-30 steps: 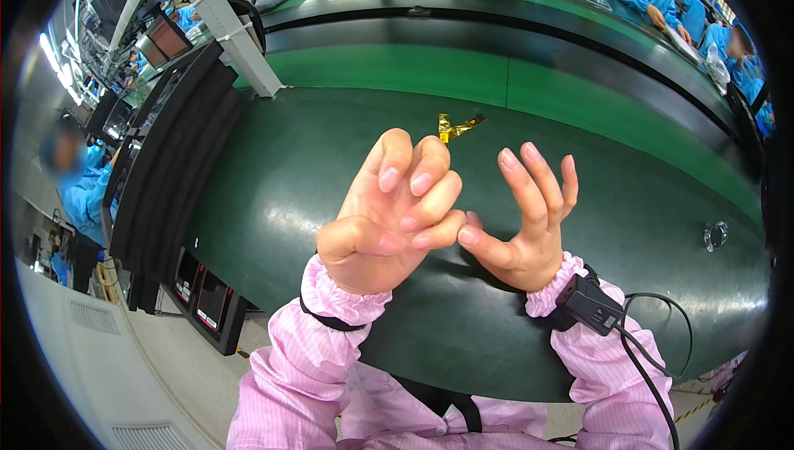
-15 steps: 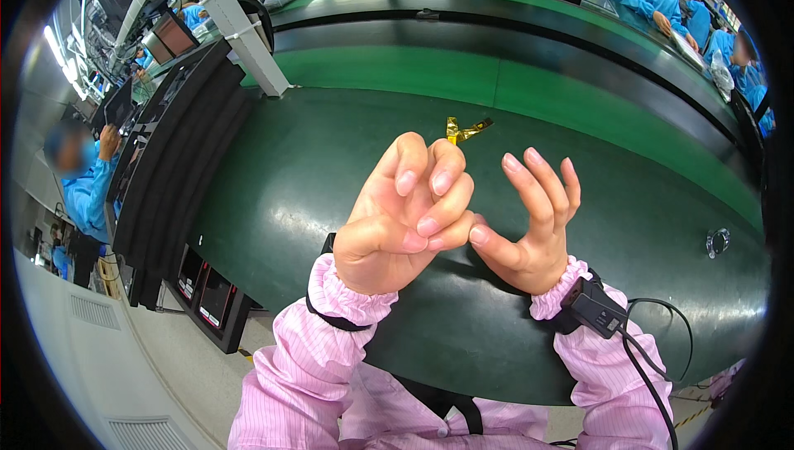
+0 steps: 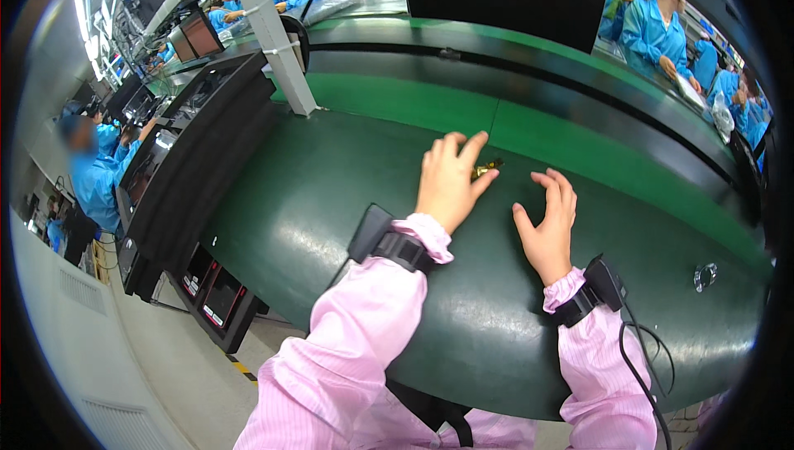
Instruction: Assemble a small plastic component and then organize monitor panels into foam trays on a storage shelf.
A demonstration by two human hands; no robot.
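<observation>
My left hand (image 3: 451, 185) is palm down over the dark green table (image 3: 331, 177), with its fingers apart and its thumb stretched out to the right. Right beside that thumb and the index finger lies a small, shiny gold strip (image 3: 488, 168), partly hidden by the hand; whether they touch it I cannot tell. A short way to the right, my right hand (image 3: 549, 227) is held with thumb and fingers apart, curved and with nothing between them. Both wrists carry black straps with small black boxes, above pink striped sleeves.
A clear ring-shaped thing (image 3: 705, 277) lies at the table's right. Black stepped racks (image 3: 198, 144) and a pale post (image 3: 277, 45) stand at the left. A dark conveyor-like ledge (image 3: 496, 74) runs along the back. A cable (image 3: 633, 367) hangs from my right wrist. People in blue work beyond.
My hands were together, left palm turned up, fingers meeting. Now they are apart; the left has turned palm down and reached forward to the gold strip. The whole view has shifted slightly.
</observation>
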